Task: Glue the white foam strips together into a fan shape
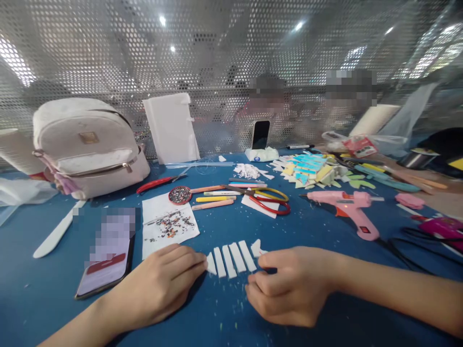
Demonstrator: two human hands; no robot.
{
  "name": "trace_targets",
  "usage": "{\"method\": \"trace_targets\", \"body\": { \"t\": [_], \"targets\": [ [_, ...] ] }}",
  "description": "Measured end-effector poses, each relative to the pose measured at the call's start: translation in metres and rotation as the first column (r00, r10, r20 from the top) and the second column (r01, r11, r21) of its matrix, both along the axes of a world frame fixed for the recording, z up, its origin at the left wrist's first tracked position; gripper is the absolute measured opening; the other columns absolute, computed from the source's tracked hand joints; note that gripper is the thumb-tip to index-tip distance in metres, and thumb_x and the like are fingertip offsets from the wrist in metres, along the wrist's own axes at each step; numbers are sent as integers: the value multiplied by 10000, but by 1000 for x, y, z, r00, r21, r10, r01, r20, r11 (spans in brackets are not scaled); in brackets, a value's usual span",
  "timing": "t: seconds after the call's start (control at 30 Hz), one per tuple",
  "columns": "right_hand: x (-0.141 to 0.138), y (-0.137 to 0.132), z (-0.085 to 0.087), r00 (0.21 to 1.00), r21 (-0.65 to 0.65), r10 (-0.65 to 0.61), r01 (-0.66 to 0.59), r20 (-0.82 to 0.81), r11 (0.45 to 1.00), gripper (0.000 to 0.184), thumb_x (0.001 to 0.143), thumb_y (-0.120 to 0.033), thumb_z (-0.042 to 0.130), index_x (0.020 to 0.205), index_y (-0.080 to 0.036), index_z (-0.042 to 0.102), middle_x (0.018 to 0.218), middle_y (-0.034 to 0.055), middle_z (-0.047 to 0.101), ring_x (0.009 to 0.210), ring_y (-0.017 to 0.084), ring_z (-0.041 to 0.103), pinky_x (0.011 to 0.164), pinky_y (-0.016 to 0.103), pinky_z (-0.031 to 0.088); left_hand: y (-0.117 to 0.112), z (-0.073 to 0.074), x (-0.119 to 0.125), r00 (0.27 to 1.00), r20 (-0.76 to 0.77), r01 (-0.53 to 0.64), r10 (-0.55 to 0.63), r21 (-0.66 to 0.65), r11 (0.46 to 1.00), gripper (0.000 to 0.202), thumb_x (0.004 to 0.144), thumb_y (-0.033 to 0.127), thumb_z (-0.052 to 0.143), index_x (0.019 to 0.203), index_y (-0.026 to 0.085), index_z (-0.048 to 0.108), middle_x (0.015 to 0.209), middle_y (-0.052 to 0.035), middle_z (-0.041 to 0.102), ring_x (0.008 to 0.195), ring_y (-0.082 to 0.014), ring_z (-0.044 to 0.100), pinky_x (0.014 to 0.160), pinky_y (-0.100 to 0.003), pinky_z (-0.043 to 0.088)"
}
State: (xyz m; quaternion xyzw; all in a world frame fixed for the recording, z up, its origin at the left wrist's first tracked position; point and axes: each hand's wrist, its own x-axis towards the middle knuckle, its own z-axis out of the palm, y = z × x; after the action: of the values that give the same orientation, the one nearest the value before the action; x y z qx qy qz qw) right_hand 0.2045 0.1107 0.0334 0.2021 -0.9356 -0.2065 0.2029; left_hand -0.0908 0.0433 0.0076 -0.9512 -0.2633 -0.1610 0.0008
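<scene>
Several short white strips [229,260] lie side by side on the blue table [217,318] between my hands. My left hand [164,282] rests at the left end of the row, fingers pressed together, its fingertips on the leftmost white piece [211,264]. At the right end, my right hand [292,284] is curled with thumb and forefinger close together. An irregular white scrap [256,248] touches or nearly touches its forefinger. Whatever sits inside that pinch, if anything, is hidden.
Left of the row are a phone [108,260], a plastic knife [58,233] and a napkin [150,241] with dark crumbs. Beyond lie scissors [269,198], markers [215,198] and coloured scraps [311,168]. A pink glue gun [347,205] with its cord lies right. A backpack [87,144] stands behind.
</scene>
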Motion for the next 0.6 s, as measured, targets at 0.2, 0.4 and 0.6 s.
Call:
{"method": "trace_targets", "body": {
  "t": [0.2,0.4,0.6],
  "targets": [
    [5,7,-7,999,-55,-35,36,10,998,125,866,-178,631,806,-199,737,936,34,619,770,148,513,497,282,416,1,0,0,1000,15,-4,4,15,1000,350,967,62,404,1282,73,557,1174,-155,685,1023,-242,656,872,-395,600],
    [13,12,-2,964,-318,-265,254,10,913,256,991,-133,458,876,-171,683,775,-4,639,689,117,513,625,292,436,1,2,2,1000,16,-6,6,52,999,339,964,61,410,1254,65,586,1163,-170,699,997,-234,678,836,-387,614],
    [23,20,4,918,-421,-396,371,32,828,274,1033,-109,391,934,-172,639,816,6,688,731,129,544,698,290,413,1,5,4,1000,16,-17,16,67,998,325,970,66,405,1219,57,614,1156,-153,713,988,-243,689,850,-392,616]
  ]
}}
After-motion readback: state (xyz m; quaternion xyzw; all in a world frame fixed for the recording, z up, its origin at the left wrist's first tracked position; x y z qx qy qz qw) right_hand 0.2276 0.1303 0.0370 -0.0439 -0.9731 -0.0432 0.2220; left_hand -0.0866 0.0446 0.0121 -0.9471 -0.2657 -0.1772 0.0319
